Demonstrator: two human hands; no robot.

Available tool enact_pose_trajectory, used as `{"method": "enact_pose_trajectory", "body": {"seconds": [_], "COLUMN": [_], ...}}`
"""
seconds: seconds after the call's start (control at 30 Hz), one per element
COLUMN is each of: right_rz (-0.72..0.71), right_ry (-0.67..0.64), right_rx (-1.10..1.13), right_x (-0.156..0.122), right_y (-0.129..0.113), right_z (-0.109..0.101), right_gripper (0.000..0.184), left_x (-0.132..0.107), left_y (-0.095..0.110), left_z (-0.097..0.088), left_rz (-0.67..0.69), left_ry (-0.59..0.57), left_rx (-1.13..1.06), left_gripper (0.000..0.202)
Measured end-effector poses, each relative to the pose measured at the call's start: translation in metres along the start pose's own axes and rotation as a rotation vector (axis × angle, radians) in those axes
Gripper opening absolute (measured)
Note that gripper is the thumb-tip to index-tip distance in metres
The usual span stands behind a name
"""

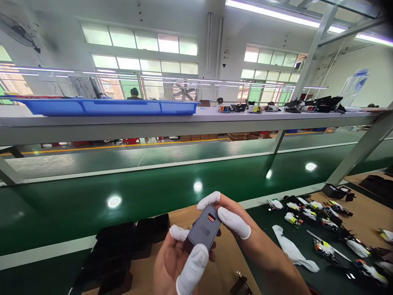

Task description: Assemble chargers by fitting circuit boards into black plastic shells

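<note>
Between my two hands is a small dark grey plastic box-shaped device [202, 230], tilted, with a slot near its upper end that shows orange-red strips inside. My left hand [179, 262] grips its lower end, thumb on the front face and a finger at the left side. My right hand [238, 217] closes on the upper end, with the thumb at the right edge and a finger over the top. White finger cots cover several fingertips of both hands. The device's back and the fingers behind it are hidden.
Black plastic casings [113, 254] lie at the left on brown cardboard [221, 270]. On the right are several small electronic assemblies [325, 223] and a white cloth-like strip [291, 250]. A green conveyor belt [172, 188] runs beyond my hands. Overhead, a shelf [147, 125] bears a blue tray [119, 108].
</note>
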State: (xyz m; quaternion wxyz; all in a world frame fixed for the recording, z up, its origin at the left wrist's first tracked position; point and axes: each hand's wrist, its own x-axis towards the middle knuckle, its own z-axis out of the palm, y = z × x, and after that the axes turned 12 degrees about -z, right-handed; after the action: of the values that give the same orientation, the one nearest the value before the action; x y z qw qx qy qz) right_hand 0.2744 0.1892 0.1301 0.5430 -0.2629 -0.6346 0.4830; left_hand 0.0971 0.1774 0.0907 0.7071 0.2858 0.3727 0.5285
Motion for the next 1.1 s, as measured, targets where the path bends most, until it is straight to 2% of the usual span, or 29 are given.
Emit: {"method": "enact_pose_trajectory", "body": {"seconds": [0.13,0.23,0.37,0.5,0.67,0.8,0.93,1.03,1.1], "right_rz": [-0.023,-0.113,-0.169,-0.195,-0.247,-0.29,-0.246,-0.189,-0.139], "right_ry": [-0.006,0.003,0.072,0.072,0.055,0.048,0.021,-0.056,-0.093], "right_rx": [0.021,0.069,-0.055,-0.154,-0.203,-0.18,-0.259,-0.333,-0.453], "right_x": [0.002,0.002,-0.003,-0.008,-0.008,-0.006,0.001,0.007,0.008], "right_y": [0.002,0.004,0.006,0.007,0.006,0.007,0.012,0.015,0.012], "right_z": [0.0,-0.002,-0.005,-0.007,-0.002,-0.001,-0.014,-0.026,-0.034], "right_gripper": [0.037,0.035,0.036,0.036,0.032,0.023,0.024,0.03,0.04], "left_x": [-0.005,-0.004,-0.001,0.004,0.01,0.017,0.03,0.046,0.063], "left_y": [0.009,0.017,0.032,0.04,0.037,0.033,0.031,0.03,0.026], "left_z": [0.007,0.013,0.018,0.016,0.011,0.007,0.003,-0.004,-0.013], "left_rz": [0.046,0.116,0.151,0.175,0.192,0.218,0.151,0.057,0.05], "left_ry": [0.009,-0.01,-0.062,-0.04,-0.027,-0.07,-0.144,-0.203,-0.155], "left_rx": [0.042,0.078,0.162,0.214,0.209,0.204,0.222,0.219,0.309], "left_gripper": [0.031,0.043,0.049,0.05,0.056,0.052,0.05,0.04,0.039]}}
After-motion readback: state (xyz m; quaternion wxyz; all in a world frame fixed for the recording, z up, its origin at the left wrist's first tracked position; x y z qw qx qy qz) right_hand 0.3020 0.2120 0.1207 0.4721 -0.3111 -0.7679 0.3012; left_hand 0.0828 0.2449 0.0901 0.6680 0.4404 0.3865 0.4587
